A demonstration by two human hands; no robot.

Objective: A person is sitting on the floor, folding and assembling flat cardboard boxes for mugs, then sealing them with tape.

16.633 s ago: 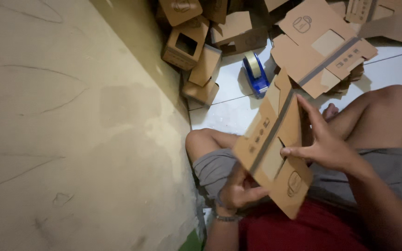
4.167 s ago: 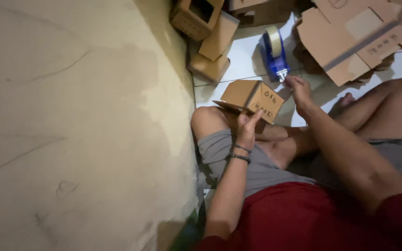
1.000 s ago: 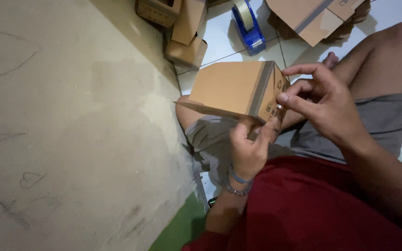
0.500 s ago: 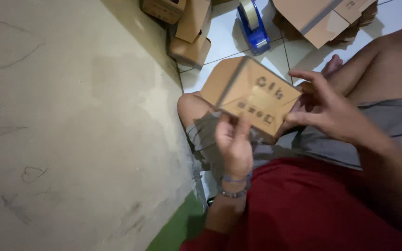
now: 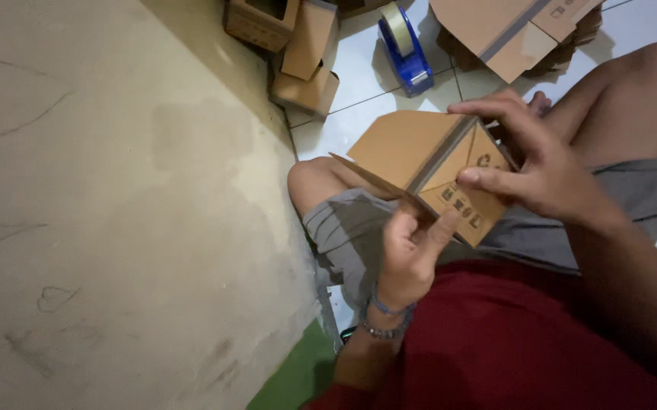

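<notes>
1 cardboard box (image 5: 427, 163), long axis tilted across your lap; your right hand (image 5: 529, 163) pinches its far end, left hand (image 5: 408, 250) grips its near edge.

Half a sec on, the small cardboard box (image 5: 434, 171) has turned in the grip: its printed face, earlier flat to the camera, now tilts away to the right, w/ the plain side & taped seam up. The left hand (image 5: 408, 254) has dropped under the box's lower edge; the right hand (image 5: 533, 171) now clamps the right end, thumb across the printed panel.
</notes>
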